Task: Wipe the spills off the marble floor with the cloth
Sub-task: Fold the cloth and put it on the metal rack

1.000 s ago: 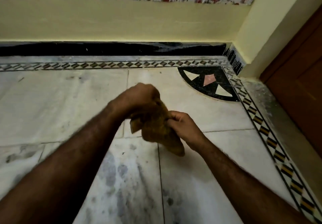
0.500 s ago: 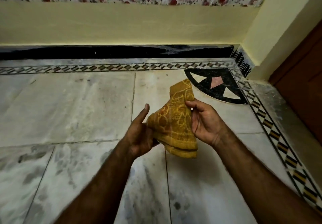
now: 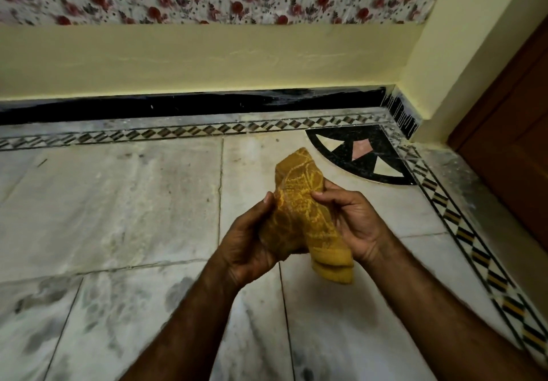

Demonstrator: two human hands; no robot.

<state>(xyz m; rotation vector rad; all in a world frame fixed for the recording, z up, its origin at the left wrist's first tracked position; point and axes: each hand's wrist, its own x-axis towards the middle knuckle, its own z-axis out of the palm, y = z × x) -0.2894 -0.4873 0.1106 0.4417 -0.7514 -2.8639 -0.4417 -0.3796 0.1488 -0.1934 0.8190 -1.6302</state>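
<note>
mustard cloth (image 3: 302,217) — both hands, above marble floor (image 3: 118,208)

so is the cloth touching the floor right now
Apart. The head view shows the cloth held up between the left hand and right hand, its lower folded end hanging free above the floor.
</note>
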